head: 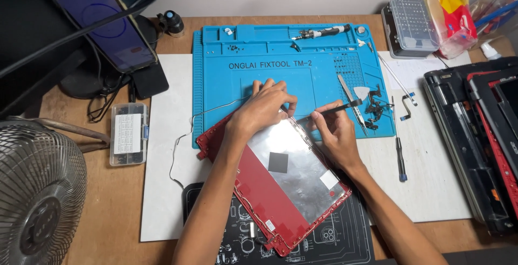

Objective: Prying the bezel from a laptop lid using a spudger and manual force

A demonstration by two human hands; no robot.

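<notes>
While left hand (263,106) presses red laptop lid (259,189) with fingers curled, right hand (335,131) grips black pry tool (329,110); I judge slip could gouge foil panel (294,162).

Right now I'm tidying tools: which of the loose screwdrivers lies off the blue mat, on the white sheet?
The thin screwdriver with the blue tip, right of the right hand. The thicker black-and-silver one lies in the blue mat's top tray.

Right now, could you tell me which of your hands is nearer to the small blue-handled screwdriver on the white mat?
Right. The right hand sits just left of the screwdriver; the left hand is farther left, on the red laptop lid.
</notes>
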